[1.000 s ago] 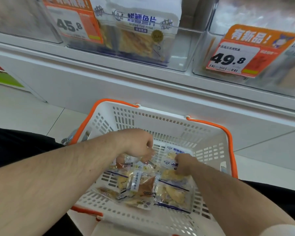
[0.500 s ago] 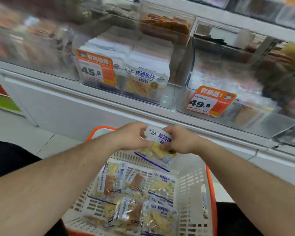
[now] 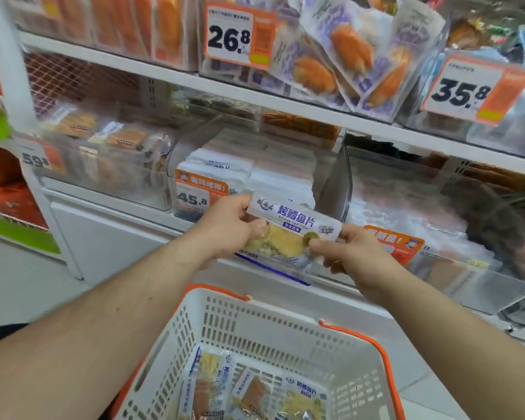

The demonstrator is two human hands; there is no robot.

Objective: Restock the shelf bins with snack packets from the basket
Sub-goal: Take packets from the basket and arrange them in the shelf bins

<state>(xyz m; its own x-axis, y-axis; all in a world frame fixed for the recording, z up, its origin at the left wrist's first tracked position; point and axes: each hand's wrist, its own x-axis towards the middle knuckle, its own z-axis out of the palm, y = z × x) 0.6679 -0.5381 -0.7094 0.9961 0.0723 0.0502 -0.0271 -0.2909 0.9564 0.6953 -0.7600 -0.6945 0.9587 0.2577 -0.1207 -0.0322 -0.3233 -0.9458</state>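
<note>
— At mid-frame, what's being gripped?
— One snack packet [image 3: 288, 230], held up between both hands. The left hand [image 3: 228, 227] has its fingers curled round the packet's left end, thumb on the front. The right hand [image 3: 350, 253] pinches the right end, thumb tip against the clear window.

— How does the packet sit?
— Face toward the camera, top edge tilted down to the right, its blue-striped bottom edge hanging just below the hands. It is in front of the lower shelf, not touching any bin that I can tell.

— And behind it?
— A clear shelf bin [image 3: 334, 189] at centre, already stacked with white packets [image 3: 255, 165] of the same sort, an orange price tag [image 3: 199, 195] reading 45.8 on its front. There's open air above that stack, under the white shelf edge [image 3: 285, 104] overhead.

— Around it?
— Another clear bin [image 3: 437, 268] to the right, contents blurred, and one at left [image 3: 103, 165] tagged 59.8.

— Below?
— The white basket [image 3: 285, 325] with its orange rim fills the lower centre, well apart from the raised packet, with more packets [image 3: 255, 392] lying flat on its bottom. Between basket rim and shelf front there is a gap.
</note>
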